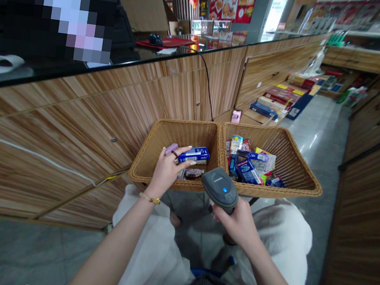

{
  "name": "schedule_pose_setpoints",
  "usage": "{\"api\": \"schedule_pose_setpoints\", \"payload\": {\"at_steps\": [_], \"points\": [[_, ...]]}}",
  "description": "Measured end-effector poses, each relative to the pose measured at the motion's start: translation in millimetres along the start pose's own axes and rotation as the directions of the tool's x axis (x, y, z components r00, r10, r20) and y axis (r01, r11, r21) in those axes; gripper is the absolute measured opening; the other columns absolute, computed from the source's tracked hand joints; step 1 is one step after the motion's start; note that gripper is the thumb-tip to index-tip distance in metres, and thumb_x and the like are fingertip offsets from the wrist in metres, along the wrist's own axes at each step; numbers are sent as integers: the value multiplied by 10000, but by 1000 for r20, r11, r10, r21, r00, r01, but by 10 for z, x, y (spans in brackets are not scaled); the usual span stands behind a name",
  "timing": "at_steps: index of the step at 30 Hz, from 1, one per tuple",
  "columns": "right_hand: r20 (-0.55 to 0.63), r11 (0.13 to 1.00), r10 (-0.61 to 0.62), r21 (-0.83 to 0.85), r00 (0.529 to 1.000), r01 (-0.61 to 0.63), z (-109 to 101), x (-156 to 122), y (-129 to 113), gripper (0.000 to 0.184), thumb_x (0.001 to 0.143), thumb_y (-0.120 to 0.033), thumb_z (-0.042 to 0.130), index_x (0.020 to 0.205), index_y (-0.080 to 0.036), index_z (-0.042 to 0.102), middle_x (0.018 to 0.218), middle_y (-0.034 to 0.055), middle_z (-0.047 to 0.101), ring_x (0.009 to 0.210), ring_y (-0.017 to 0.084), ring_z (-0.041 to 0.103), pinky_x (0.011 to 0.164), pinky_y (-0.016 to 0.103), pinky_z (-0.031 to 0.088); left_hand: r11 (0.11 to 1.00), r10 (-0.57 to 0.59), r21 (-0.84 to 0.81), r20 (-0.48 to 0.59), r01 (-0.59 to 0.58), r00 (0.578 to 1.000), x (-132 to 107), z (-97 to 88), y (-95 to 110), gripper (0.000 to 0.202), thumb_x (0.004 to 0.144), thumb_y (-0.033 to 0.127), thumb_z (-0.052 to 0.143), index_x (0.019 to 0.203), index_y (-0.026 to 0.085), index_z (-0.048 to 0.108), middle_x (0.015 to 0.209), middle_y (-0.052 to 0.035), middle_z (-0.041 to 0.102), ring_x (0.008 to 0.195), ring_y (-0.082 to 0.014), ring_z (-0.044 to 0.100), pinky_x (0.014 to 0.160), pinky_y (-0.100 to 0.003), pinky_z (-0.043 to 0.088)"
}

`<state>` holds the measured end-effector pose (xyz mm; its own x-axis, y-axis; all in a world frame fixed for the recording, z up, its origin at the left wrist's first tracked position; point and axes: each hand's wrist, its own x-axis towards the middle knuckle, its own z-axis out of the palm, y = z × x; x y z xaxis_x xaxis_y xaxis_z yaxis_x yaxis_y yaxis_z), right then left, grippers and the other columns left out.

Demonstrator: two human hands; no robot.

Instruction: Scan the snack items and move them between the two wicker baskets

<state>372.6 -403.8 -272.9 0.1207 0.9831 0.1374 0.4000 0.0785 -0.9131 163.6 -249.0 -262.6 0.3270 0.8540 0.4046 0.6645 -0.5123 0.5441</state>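
Wood-panelled shop counter (70, 145) here, the left hand (168, 172) grips a blue-and-white carton (193, 154) in a tan wicker basket (177, 131), the right hand (235, 223) clamps a dark grey barcode scanner (221, 188)!

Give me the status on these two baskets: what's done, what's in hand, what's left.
Done, apparently: only a few items lie in the left wicker basket. In hand: the left hand touches a blue-and-white box; the right hand holds a handheld barcode scanner. Remaining, apparently: the packets piled in the right wicker basket.
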Motion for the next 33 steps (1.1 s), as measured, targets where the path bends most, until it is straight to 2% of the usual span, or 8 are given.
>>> {"api": "schedule_pose_setpoints", "payload": {"at_steps": [15,25,33], "points": [[-7,1000,-15,-20,1000,15,25,30,-22,141,797,-302,603,676,-232,601,563,44,705,628,262,730,571,287,542,1000,3,17,20,-3,1000,6,5,2,372,988,396,630,1351,320,659,1339,-21,727,1349,-243,602,1320,-612,50],[4,997,-65,-33,998,65,30,13,-99,170,806,-292,597,645,-240,580,564,35,708,619,251,717,610,299,518,997,45,61,16,-46,999,-1,18,-14,370,973,387,658,1336,315,672,1332,-23,732,1365,-249,589,1322,-611,57],[27,999,-43,-23,999,44,30,5,-108,179,816,-301,594,648,-246,563,555,36,704,609,254,715,613,308,519,994,29,104,29,-31,999,4,41,4,378,975,429,656,1329,300,680,1335,-32,731,1375,-268,575,1311,-618,83]]}}
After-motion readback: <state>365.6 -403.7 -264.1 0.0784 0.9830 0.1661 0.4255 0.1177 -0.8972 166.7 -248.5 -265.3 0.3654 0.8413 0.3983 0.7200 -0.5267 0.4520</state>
